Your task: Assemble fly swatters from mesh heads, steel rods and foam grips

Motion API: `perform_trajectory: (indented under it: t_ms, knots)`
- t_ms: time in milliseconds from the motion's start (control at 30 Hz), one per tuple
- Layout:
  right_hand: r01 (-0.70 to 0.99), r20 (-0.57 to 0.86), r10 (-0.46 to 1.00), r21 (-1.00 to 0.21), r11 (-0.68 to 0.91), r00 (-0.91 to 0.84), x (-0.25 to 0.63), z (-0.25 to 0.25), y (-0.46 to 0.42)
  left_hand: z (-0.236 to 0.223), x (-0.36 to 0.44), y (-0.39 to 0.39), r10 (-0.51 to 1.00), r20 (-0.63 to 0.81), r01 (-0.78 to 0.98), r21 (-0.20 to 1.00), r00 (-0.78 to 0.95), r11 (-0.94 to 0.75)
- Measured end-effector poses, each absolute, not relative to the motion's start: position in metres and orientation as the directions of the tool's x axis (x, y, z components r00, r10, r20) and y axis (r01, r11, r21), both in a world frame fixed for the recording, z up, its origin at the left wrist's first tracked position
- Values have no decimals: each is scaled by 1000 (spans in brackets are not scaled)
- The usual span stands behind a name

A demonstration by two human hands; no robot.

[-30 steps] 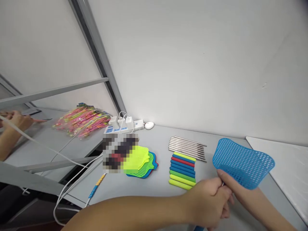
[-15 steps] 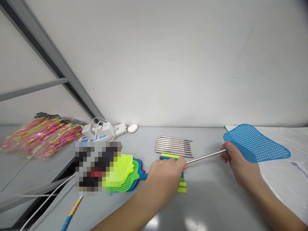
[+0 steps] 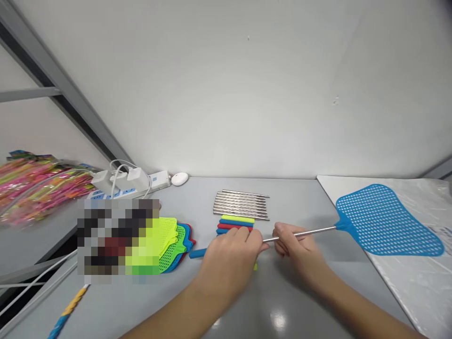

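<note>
A fly swatter with a blue mesh head (image 3: 386, 223) and a thin metal rod (image 3: 318, 231) lies level across both my hands. My left hand (image 3: 231, 252) is wrapped round its blue handle, whose end (image 3: 198, 253) sticks out to the left. With thumb and fingers, my right hand (image 3: 296, 247) grips the rod close to my left hand. Beneath and behind my left hand is a row of coloured handles (image 3: 236, 219), partly hidden. Several bare metal rods (image 3: 242, 205) lie side by side just behind them.
Yellow, green, blue and red swatter heads (image 3: 173, 242) are stacked at left, partly under a blurred patch. A power strip (image 3: 158, 180) with plugs, a white mouse-like object (image 3: 180, 179) and bagged pink and yellow items (image 3: 42, 188) stand behind. White sheeting (image 3: 391, 278) covers the right side.
My right hand has slid left along the rod, from beside the mesh head to near my left hand. The head now shows uncovered. The view has shifted slightly right.
</note>
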State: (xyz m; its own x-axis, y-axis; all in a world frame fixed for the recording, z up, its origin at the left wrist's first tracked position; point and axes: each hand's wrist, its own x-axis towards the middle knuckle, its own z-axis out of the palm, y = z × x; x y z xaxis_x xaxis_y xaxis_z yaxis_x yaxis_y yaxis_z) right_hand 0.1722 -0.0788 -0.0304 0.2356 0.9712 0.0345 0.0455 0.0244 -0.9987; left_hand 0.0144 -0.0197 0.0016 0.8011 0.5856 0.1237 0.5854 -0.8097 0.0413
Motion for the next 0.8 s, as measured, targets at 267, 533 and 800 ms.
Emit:
perform_trajectory:
  t_ms: [267,533,800]
  knots:
    - [106,144,878,-989,106,456,223,-6,-74,27,2,22,563,166,577,-51,810,-815]
    - [-14,165,813,-978,208,559,243,-5,-71,15,-9,33,520,334,591,-158,786,-791]
    - [80,109,968,-992,93,228,187,-24,-79,-1,4,6,359,483,481,-152,798,-864]
